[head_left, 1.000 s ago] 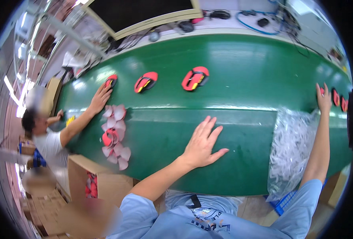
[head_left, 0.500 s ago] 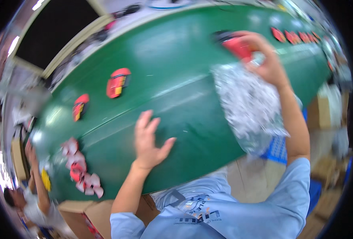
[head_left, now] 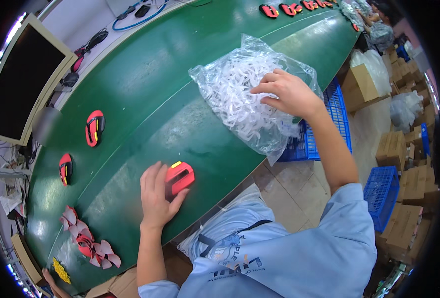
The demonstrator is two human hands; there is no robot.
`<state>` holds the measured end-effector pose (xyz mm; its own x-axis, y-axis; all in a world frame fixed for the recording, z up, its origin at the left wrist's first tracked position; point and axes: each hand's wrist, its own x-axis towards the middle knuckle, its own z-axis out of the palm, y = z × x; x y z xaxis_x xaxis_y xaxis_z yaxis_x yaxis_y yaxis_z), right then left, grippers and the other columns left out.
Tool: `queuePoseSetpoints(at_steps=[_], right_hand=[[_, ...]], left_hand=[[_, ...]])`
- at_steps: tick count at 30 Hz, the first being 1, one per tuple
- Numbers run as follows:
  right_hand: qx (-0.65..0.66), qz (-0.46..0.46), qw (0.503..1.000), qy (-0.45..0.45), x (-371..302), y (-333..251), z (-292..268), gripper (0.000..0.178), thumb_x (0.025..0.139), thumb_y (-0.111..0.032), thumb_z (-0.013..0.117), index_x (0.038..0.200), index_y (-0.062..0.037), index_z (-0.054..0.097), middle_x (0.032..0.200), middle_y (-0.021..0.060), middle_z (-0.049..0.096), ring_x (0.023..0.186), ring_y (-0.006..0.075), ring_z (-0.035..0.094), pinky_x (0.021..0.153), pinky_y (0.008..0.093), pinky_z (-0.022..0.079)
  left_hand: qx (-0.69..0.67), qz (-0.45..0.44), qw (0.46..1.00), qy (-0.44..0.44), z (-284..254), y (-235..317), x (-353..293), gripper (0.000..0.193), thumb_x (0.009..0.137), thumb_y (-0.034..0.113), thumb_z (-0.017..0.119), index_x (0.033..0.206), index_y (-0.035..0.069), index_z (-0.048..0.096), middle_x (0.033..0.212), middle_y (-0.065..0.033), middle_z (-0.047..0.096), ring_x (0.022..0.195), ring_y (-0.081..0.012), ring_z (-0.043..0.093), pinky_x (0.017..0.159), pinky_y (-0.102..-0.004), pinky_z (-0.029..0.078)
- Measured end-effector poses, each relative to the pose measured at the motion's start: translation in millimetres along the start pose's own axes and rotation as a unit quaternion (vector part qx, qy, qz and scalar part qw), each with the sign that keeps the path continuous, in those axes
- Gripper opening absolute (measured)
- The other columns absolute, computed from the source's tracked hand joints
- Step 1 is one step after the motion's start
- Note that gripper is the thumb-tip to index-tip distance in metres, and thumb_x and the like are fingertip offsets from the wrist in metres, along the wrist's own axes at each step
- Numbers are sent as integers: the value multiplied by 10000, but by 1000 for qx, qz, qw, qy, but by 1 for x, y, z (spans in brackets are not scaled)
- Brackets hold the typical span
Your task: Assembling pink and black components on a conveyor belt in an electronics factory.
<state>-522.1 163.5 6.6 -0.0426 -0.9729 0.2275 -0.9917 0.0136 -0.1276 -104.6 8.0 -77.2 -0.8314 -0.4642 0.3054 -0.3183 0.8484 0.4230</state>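
My left hand (head_left: 156, 194) rests on the green conveyor belt (head_left: 180, 79), its fingers and thumb around a red and black plastic part (head_left: 179, 177) with a yellow tab. My right hand (head_left: 288, 91) reaches into a clear plastic bag (head_left: 239, 94) full of small white pieces that lies at the belt's near edge; its fingers are curled among the pieces, and I cannot tell whether they pinch one. Two more red and black parts (head_left: 95, 127) (head_left: 65, 168) lie on the belt to the left.
A row of red parts (head_left: 292, 8) lies far along the belt. Pink pieces (head_left: 88, 243) and yellow bits (head_left: 60, 270) are piled at the left end, near another person's hand (head_left: 51, 280). Blue crates (head_left: 329, 119), cardboard boxes (head_left: 408, 188) and a dark monitor (head_left: 24, 74) surround the belt.
My right hand brought a red part down from the far belt; that part now sits under my left hand. My right hand has gone into the bag. My view swung right.
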Motion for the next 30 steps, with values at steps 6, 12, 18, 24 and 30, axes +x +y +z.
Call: queuePoseSetpoints(at_steps=[6,12,18,24,30], right_hand=[[10,39,998,-51,-7,44,17,114,886,-103,747,986,-60,712,1023,129,699,1054,358,667,915,453,551],[118,198,970,77,0,13,-16,139,981,-29,678,1118,-10,673,1010,149,692,843,286,647,766,365,521],[142,-27,985,90,49,-91,14,94,1000,-63,683,1084,-24,667,959,143,702,858,290,681,752,387,538],[154,122,969,149,49,-16,20,146,1039,-133,678,1106,-6,651,989,146,725,843,301,696,773,380,553],[39,174,976,125,2,18,-16,138,1027,-120,690,1074,6,657,909,151,733,809,272,703,799,368,553]], left_hand=[[-30,13,999,13,5,-1,8,815,791,353,912,1442,-9,580,1442,-228,594,1324,-455,554,1123,-540,464],[-61,-41,995,67,12,2,2,882,754,337,964,1435,-35,547,1353,-229,637,1271,-435,595,1077,-496,504],[-10,-69,992,105,18,10,6,887,743,355,976,1417,-38,554,1257,-216,661,1217,-417,613,1041,-492,515],[57,-171,982,54,3,22,14,852,805,473,905,1409,-38,591,1267,-210,628,1106,-398,614,965,-471,521],[35,-27,999,-1,-45,7,29,605,918,357,759,1425,49,645,1478,-215,570,1247,-434,565,1100,-521,452]])
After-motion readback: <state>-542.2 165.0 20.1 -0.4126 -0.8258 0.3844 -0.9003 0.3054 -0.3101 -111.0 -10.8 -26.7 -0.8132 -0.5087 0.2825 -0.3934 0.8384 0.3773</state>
